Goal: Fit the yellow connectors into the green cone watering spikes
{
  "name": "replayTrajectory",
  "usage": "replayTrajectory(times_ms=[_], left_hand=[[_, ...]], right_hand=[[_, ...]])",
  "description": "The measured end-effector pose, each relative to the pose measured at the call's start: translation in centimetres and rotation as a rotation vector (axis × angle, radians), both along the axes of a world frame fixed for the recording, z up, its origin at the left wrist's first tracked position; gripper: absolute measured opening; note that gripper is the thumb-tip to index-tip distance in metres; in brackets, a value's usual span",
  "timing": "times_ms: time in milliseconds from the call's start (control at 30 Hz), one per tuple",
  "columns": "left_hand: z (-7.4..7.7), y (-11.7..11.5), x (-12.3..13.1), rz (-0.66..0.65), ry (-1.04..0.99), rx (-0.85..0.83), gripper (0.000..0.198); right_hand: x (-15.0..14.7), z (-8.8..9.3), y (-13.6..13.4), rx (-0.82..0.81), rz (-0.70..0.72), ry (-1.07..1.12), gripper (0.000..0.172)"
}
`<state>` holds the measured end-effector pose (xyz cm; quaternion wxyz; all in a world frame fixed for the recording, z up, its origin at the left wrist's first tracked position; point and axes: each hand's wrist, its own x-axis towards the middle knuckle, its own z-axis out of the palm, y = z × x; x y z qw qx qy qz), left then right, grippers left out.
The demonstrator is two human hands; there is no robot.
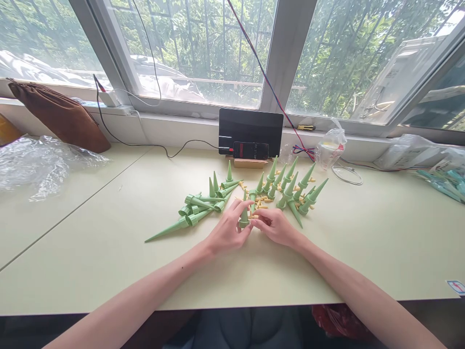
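My left hand [232, 227] is closed around a green plastic watering spike [244, 213], which stands point up on the table. Close beside it, my right hand [275, 226] pinches a small yellow valve piece [253, 217] at the spike's collar; whether the two are joined is hidden by my fingers. Several loose green spikes [198, 206] lie in a heap to the left. On the right stand several spikes with yellow pieces [289, 188], most point up. Small yellow valves [262, 199] are scattered between the two groups.
A black tablet [250, 127] leans at the window, with a phone [250, 150] before it on a cardboard piece [250, 164]. Clear plastic wrap [47, 167] and a brown pouch [60, 116] are on the left. Bags [414, 152] and a white cable [347, 175] lie right.
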<state>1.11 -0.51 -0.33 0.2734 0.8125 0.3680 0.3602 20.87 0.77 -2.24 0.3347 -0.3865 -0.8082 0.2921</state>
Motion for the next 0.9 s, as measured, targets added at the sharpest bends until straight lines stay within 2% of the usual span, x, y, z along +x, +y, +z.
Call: replayTrajectory(times_ms=[467,900], left_hand=[[0.03,-0.14,0.08,-0.025,0.003,0.008,0.051],[-0.05,-0.13,0.07,-0.031,0.005,0.019,0.055]], right_hand=[[0.04,-0.20,0.25,0.034,0.013,-0.033,0.051],[-0.01,0.15,0.03,0.020,0.024,-0.041,0.044]])
